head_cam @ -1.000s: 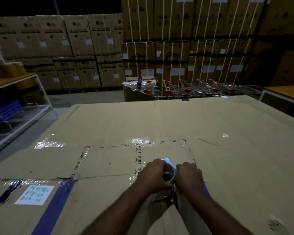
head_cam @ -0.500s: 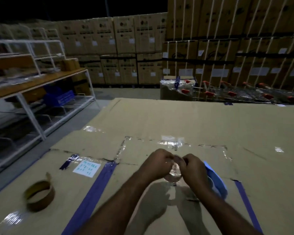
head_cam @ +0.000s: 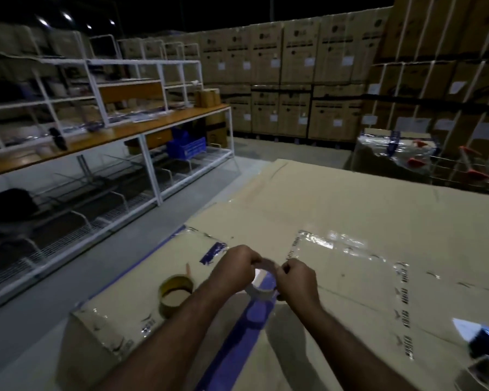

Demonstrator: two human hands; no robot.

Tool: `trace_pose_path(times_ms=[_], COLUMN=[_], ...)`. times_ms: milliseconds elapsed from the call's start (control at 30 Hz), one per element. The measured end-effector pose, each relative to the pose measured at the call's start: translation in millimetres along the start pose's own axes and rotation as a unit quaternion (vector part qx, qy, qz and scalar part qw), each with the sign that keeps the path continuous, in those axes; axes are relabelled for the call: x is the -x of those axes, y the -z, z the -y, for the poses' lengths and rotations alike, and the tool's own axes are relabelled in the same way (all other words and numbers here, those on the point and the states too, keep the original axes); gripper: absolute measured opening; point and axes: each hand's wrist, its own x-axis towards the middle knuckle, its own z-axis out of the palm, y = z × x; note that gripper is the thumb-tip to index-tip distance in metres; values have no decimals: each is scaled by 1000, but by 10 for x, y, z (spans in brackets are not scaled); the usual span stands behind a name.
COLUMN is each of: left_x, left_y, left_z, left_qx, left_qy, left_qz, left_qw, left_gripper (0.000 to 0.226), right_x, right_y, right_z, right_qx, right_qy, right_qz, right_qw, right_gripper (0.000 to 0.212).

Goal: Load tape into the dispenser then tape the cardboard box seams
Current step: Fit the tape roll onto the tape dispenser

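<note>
1. Head view showed both hands raised just above a large flat cardboard box, pinching a clear tape roll between them.
2. The left hand was closed on the roll's rim at 9 o'clock; the right hand was closed on it at 3 o'clock, fingertips seemingly picking at the edge.
3. A second, brown tape roll lay flat on the box just at 9 o'clock of the hands, untouched.
4. A blue object at 4 o'clock may have been the dispenser; blur left that uncertain.
5. By judgement, the roll would be light and stiff at the core, with a thin, clingy, easily torn free end.
6. It looked best gripped by its rim or core, while the loose end was peeled by a fingernail.
</note>
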Motion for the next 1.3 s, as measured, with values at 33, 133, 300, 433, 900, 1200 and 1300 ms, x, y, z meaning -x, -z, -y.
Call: trace_pose_path(times_ms=[33,133,300,433,900,1200,1300], left_x=[-27,-126,-311,-382,-168,179,180], left_y=[27,92,116,94,699,653,721], left_z=[127,442,799,903,1224,1276,1042], left_qx=[-7,-40,-112,-196,-249,-157,-77], left_qy=[8,24,43,50,257,232,212], left_qz=[-1,-3,28,130,243,49,11], left_qw=[1000,999,992,971,901,959,974], left_gripper=[39,38,20,35,20,4,3], right_x=[-41,-111,-252,-317,-21,381,382], right_y=[-129,-392,-756,-913,-911,-1037,-967], right_z=[41,185,236,173,412,555,596], right_qx=[8,32,42,107,69,-3,-115], right_qy=[-1,-1,-9,-10,92,53,33], right_qz=[7,24,66,109,85,257,226], right_qw=[1000,999,997,988,990,965,967], right_gripper=[32,27,34,29,23,38,39])
